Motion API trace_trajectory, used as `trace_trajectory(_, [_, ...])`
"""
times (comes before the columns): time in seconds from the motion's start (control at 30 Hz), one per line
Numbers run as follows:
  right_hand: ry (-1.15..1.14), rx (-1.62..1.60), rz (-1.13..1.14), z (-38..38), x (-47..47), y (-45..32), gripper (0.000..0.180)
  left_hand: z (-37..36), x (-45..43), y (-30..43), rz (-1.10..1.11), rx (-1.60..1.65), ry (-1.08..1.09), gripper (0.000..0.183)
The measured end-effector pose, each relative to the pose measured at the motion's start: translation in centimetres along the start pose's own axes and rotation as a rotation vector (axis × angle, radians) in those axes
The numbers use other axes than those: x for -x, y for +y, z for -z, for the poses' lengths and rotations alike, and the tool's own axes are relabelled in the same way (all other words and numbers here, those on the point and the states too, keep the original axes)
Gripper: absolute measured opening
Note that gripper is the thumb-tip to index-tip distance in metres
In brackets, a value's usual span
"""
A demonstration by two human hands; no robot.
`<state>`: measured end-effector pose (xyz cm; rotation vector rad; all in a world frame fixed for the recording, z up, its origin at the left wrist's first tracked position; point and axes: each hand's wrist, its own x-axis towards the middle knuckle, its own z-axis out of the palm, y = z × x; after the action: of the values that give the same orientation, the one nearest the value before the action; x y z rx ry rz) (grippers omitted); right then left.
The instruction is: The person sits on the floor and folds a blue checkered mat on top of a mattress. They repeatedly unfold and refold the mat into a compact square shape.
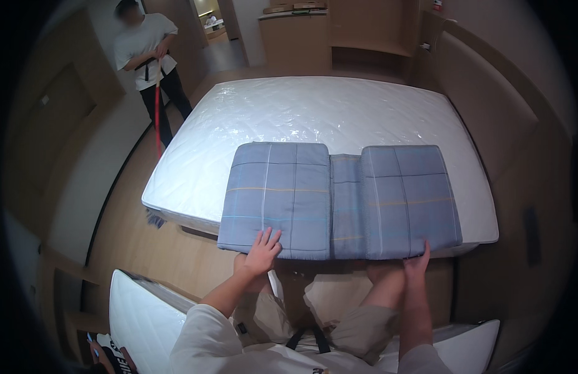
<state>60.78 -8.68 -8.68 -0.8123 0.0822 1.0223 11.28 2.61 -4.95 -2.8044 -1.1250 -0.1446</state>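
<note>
A grey-blue plaid blanket (275, 201) lies across the near side of a mattress (298, 110) covered in clear plastic film. Both its ends are folded inward, with a narrow single-level strip between the two thick panels. My left hand (263, 252) rests on the left panel near the front edge, fingers spread on the cloth. At the front edge of the right panel, my right hand (416, 262) grips the blanket from below, one digit showing on top and the other fingers hidden. The front edge hangs slightly past the mattress, above my knees.
A person (146, 51) stands at the far left, holding a red pole (158, 117). Beneath me is another white mattress (141, 313). A padded headboard (490, 84) borders the right side. Boxes (293, 6) lie on a wooden cabinet (294, 42) at the back.
</note>
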Motion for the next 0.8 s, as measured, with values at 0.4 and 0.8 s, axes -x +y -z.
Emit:
trace_trajectory(0.4, [-0.059, 0.22, 0.29, -4.4, -2.0, -11.7, 0.061, 0.2, 5.1, -5.5, 0.929, 0.335, 0.13, 0.097])
trace_trajectory(0.8, [-0.94, 1.688, 1.425, -26.4, 13.5, 7.8, 0.044, -5.0, -2.0, -0.9, 0.685, 0.805, 0.566, 0.064])
